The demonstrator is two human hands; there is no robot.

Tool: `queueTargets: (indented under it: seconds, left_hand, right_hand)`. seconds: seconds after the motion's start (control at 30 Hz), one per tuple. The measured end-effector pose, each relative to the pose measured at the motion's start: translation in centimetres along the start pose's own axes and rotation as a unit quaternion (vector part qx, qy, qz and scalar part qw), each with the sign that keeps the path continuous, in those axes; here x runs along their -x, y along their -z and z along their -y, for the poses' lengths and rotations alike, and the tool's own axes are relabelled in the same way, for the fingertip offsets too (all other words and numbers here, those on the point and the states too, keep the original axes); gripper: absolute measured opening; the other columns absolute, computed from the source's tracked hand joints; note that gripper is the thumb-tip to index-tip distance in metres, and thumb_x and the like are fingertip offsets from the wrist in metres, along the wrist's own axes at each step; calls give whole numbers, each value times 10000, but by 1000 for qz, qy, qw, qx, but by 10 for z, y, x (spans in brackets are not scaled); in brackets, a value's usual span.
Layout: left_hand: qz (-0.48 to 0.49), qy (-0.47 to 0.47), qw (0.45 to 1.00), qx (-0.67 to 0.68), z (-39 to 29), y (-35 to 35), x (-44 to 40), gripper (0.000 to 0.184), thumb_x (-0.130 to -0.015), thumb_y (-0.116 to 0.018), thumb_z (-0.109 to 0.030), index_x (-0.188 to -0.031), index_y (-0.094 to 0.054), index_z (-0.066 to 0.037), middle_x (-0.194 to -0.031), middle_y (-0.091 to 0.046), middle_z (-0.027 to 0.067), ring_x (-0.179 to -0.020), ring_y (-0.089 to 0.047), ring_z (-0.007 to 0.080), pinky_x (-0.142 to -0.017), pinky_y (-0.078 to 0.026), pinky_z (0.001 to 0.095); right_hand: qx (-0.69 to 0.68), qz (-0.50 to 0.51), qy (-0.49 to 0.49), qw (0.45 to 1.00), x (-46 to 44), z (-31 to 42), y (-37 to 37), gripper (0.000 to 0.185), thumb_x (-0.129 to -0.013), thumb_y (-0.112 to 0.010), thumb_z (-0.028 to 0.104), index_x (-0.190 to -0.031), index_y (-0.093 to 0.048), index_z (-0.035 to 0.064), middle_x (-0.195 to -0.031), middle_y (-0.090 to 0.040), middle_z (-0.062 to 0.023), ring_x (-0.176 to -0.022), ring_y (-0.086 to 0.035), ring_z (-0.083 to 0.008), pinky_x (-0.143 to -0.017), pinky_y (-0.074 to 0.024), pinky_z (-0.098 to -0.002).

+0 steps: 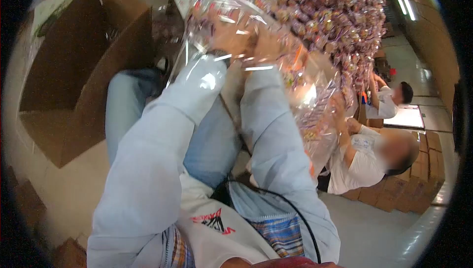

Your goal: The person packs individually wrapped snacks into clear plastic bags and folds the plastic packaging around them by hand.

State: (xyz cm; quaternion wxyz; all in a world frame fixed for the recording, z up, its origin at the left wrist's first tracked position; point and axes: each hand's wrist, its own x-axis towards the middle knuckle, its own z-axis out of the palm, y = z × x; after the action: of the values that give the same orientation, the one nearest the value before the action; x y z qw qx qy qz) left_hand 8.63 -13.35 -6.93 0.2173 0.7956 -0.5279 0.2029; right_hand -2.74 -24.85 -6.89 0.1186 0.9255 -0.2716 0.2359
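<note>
A large clear plastic bag (197,26) with bright reflections spreads over both of my hands. My left hand (229,34) shows through the film, at the end of a pale blue sleeve. Close beside it on the right is my right hand (270,43), also seen through the film. Glare and blur hide the fingers of both. Just beyond them lies a big heap of small wrapped pieces (320,11) in purple and yellow. More clear film with wrapped pieces (310,95) is seen right of my right forearm.
An open empty cardboard box (64,80) stands at the left. At the right a person in a white shirt (362,157) reaches toward the film, and another person (389,100) is farther back. Stacked cartons (419,184) stand behind them.
</note>
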Motion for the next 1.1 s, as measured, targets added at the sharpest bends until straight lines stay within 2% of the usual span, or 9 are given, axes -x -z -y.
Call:
queueTargets:
  seconds: [0.07,0.13,0.37,0.5,0.63,0.67,0.9,1.03,1.1]
  left_hand:
    - [62,-5,997,-40,-7,5,-2,844,-789,-621,-715,-1489,-484,-263,-1585,-413,41,-1485,-316,310,-1008,-39,901]
    - [82,-25,995,-49,1,-3,-6,782,-829,-603,-673,-1491,-475,-278,-1600,-392,37,-1500,-293,305,-1017,-27,906]
    - [3,-32,999,4,-1,12,0,490,-920,-594,-331,-1398,-540,-238,-1499,-508,94,-1412,-426,301,-1023,-172,864]
    - [-22,-35,999,11,-3,17,0,502,-928,-570,-218,-1427,-526,-178,-1466,-546,81,-1321,-534,291,-1057,-67,859]
    - [96,14,993,69,-8,26,-5,468,-899,-610,-271,-1356,-602,-171,-1392,-608,98,-1325,-527,301,-1089,-80,829]
    - [-1,3,999,33,-9,24,-3,435,-895,-613,-298,-1310,-646,-172,-1359,-636,101,-1328,-527,309,-1104,-93,811]
    - [43,12,999,-30,-15,3,-9,530,-945,-544,-440,-1402,-591,-177,-1475,-548,107,-1445,-405,320,-1155,-89,747]
    - [103,1,995,11,-21,32,-13,439,-922,-574,-358,-1310,-630,-161,-1427,-578,93,-1410,-434,322,-1143,-129,754]
    - [57,-4,998,5,-22,25,-13,376,-914,-579,-292,-1259,-646,-157,-1373,-605,76,-1375,-461,310,-1134,-160,759]
  right_hand:
    - [-53,-61,3,997,5,0,-10,565,-790,-719,270,-1309,-612,74,-1149,-689,-146,-1073,-637,-349,-989,-470,-491]
    - [-91,-81,-18,992,10,15,2,604,-778,-719,251,-1345,-596,84,-1242,-661,-128,-1171,-586,-362,-1047,-442,-497]
    - [-24,-74,-94,993,20,26,-9,672,-839,-676,325,-1456,-506,121,-1324,-594,-121,-1313,-482,-355,-1136,-320,-499]
    - [-72,-66,-108,989,25,24,-15,671,-840,-660,313,-1458,-489,115,-1365,-555,-115,-1338,-451,-352,-1122,-319,-500]
    - [-37,-40,-126,991,30,24,-24,609,-828,-669,277,-1391,-536,87,-1311,-578,-149,-1333,-441,-387,-1102,-323,-536]
    - [-15,-117,-103,988,26,27,-22,568,-828,-680,277,-1358,-568,106,-1298,-576,-161,-1335,-434,-392,-1102,-316,-548]
    - [-84,-143,-130,977,28,31,-12,379,-824,-684,245,-1182,-658,123,-1101,-602,-126,-1223,-530,-358,-1053,-351,-523]
    - [-72,-191,-104,973,27,32,-11,290,-820,-673,218,-1083,-662,95,-1084,-596,-130,-1237,-522,-359,-1069,-338,-550]
    - [-62,-181,-92,977,26,30,-7,288,-822,-666,211,-1080,-652,83,-1127,-592,-139,-1275,-497,-373,-1114,-283,-605]
